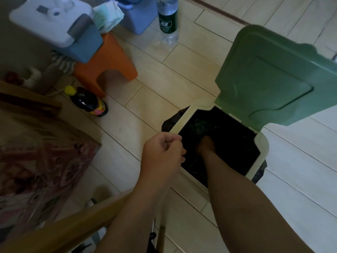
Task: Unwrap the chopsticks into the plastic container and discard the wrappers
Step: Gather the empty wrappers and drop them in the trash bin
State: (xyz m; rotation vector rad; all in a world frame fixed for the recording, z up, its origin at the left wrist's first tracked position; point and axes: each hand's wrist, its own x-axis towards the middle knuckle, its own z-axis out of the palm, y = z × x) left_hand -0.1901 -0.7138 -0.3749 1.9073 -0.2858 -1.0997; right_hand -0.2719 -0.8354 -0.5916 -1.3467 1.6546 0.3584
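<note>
Risk: wrappers may cling to the right hand (206, 145), which is deep in the dark bin (263, 144), and come back out when it lifts; the propped green lid (269, 75) could drop on the forearm if knocked.
Right hand: too dark, grasp cannot be told; wrappers not discernible.
Left hand (162, 154): fingers curled in, thumb against forefinger, nothing seen in it; over the bin's near rim.
Chopsticks, plastic container: out of view.

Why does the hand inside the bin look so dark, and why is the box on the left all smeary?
Head view: the right hand is down inside the bin, where little light reaches, so its fingers are hard to see; head view: the patterned box near the left edge is blurred, either out of focus or smeared by motion.
</note>
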